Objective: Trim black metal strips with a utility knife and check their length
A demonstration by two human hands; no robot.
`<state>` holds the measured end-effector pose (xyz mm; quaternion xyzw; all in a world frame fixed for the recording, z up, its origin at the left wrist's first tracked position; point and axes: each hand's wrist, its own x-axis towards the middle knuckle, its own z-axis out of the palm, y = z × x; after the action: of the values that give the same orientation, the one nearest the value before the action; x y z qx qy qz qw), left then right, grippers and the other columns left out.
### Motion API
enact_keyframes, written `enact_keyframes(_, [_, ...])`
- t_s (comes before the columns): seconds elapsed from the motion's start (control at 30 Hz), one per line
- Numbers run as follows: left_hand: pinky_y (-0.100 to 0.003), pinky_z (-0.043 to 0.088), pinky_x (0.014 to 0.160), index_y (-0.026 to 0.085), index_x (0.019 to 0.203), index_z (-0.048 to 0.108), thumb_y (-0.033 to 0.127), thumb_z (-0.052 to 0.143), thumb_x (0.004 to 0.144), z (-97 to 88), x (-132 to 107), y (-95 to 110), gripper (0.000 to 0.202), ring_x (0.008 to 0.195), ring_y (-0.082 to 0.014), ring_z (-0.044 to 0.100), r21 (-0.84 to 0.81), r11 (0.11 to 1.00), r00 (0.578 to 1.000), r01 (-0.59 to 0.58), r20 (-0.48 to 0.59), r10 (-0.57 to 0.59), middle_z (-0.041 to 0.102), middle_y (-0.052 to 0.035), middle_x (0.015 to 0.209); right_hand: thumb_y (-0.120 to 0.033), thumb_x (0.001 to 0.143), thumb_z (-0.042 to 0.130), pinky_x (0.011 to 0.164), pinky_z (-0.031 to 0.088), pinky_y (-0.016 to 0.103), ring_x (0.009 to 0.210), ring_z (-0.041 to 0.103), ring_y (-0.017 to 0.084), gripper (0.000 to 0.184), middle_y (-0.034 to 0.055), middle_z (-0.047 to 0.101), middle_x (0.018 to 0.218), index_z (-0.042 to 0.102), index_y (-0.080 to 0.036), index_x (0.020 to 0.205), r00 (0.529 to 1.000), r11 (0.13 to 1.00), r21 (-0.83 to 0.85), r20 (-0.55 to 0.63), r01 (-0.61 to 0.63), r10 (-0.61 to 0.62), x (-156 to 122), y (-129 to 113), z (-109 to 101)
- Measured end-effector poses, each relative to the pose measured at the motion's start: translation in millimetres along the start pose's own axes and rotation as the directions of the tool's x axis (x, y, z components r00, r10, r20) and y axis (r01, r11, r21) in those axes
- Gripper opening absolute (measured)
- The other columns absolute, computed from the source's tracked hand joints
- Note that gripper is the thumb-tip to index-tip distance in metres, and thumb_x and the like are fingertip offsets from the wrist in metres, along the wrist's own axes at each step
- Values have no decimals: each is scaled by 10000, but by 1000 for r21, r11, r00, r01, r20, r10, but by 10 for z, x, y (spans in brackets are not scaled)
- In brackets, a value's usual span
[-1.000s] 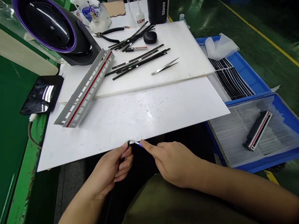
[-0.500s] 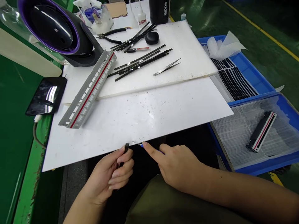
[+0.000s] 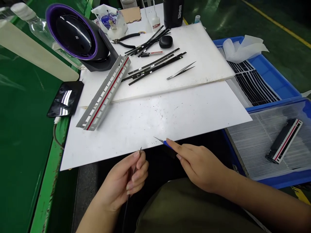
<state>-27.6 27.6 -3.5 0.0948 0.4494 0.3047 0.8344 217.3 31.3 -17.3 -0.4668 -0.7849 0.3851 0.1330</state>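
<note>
My left hand is closed around a thin black strip just below the front edge of the white board. The strip's tip sticks up past my fingers. My right hand pinches a fine-pointed tool with a blue handle. Its metal tip rests over the board's front edge, a short way right of the strip and not touching it.
A grey slotted rail with a red stripe lies at the left. Several black strips and tweezers lie on the raised white slab. A phone, pliers, a black bottle, and blue trays surround them.
My hands have drawn apart: the tool's tip left the strip's end and moved right. The left hand turned the strip edge-on. The view shifted, so the table sits further right.
</note>
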Motion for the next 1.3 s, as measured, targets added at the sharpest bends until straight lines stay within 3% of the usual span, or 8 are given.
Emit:
enact_keyframes(0.07, [-137, 243, 359, 174, 691, 579, 409, 599, 894, 14, 43, -22, 311, 404, -46, 255, 146, 988, 992, -41, -111, 57, 420, 44, 520, -136, 964, 372, 619, 401, 298, 693, 567, 163, 608, 16, 614, 827, 296, -263, 1554, 1000, 1000, -16, 6, -2, 2, 13, 0, -6])
enact_keyframes(0.13, [-154, 293, 405, 165, 705, 594, 445, 520, 924, 17, 84, -38, 362, 442, -63, 288, 200, 979, 987, -31, -150, 62, 408, 34, 525, -137, 964, 375, 618, 396, 294, 692, 566, 160, 610, 19, 620, 833, 295, -267, 1554, 1000, 999, -38, 18, -8, 9, 29, -8, -11])
enact_keyframes(0.33, [-154, 234, 395, 187, 628, 431, 513, 520, 908, 21, 113, -2, 439, 470, -72, 189, 141, 989, 983, 33, -181, -7, 316, 57, 543, -132, 958, 372, 610, 371, 288, 693, 571, 161, 623, 33, 639, 855, 283, -274, 1558, 996, 991, -133, 84, 5, 6, 89, -95, -7])
enact_keyframes(0.5, [-138, 216, 335, 202, 647, 420, 535, 517, 895, 48, 98, 30, 426, 465, -79, 174, 112, 991, 983, 67, -178, -47, 334, 55, 553, -158, 961, 381, 605, 352, 300, 702, 587, 172, 624, 45, 662, 904, 270, -280, 1562, 994, 984, -178, 106, 22, -3, 124, -149, 1])
enact_keyframes(0.77, [-129, 237, 323, 206, 684, 421, 533, 530, 896, 31, 118, 3, 405, 435, -63, 193, 271, 961, 958, 58, -287, 23, 350, 71, 531, -188, 971, 371, 618, 350, 313, 748, 636, 200, 599, 46, 691, 915, 283, -284, 1556, 991, 989, -144, 134, 35, -15, 155, -195, -16])
enact_keyframes(1.3, [-131, 207, 329, 204, 672, 422, 576, 539, 872, 65, 126, -10, 438, 432, -61, 205, 398, 917, 949, 36, -301, 94, 404, 57, 521, -165, 951, 402, 611, 341, 302, 709, 616, 177, 603, 36, 682, 863, 333, -276, 1539, 989, 990, -134, 145, 50, -30, 196, -211, -49])
